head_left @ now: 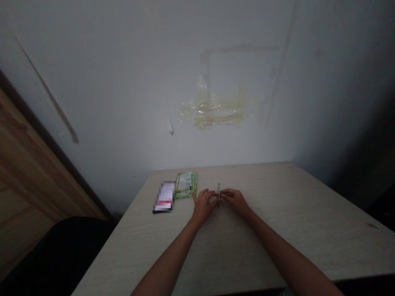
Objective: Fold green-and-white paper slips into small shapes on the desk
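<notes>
My left hand point(204, 204) and my right hand point(235, 199) meet over the middle of a pale wooden table point(277, 230). Between their fingertips stands a small thin upright object point(219, 190), pinched from both sides; it is too small to name. The fingers of both hands are curled in toward it. A green and white packet point(186, 185) lies flat just left of my left hand, and a dark phone-like slab with a blurred face point(164, 197) lies further left of that.
The table's far edge meets a white wall with yellowed tape remains point(216, 110). A wooden panel point(27, 172) slants along the left. A dark rounded shape point(61, 255) sits at the table's lower left.
</notes>
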Tool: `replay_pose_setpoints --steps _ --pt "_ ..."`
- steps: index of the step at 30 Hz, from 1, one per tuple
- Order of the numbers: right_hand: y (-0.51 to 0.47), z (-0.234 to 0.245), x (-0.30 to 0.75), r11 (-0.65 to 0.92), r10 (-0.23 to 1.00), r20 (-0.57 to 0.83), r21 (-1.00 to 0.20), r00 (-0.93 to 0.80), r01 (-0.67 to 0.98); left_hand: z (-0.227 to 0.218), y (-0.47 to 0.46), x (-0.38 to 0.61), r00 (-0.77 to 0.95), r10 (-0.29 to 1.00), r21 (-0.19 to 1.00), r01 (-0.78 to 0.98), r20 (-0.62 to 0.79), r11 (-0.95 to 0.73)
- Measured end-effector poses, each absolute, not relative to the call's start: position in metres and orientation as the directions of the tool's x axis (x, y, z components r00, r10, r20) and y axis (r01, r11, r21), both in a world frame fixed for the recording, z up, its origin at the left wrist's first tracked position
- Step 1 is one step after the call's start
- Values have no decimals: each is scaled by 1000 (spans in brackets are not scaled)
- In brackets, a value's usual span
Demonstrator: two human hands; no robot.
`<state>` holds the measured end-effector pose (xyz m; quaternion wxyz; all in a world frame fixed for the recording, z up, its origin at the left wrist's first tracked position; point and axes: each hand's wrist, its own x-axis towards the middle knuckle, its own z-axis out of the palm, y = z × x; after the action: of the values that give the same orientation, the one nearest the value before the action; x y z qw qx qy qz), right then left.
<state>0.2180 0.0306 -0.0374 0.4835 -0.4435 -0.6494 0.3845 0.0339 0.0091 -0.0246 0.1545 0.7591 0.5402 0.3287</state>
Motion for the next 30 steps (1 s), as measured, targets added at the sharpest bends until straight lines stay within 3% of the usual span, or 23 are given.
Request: replay_pose_setpoints --steps 30 --pt "29 -38 219 328 943 302 -915 -140 234 -25 13 32 128 934 702 627 334 -337"
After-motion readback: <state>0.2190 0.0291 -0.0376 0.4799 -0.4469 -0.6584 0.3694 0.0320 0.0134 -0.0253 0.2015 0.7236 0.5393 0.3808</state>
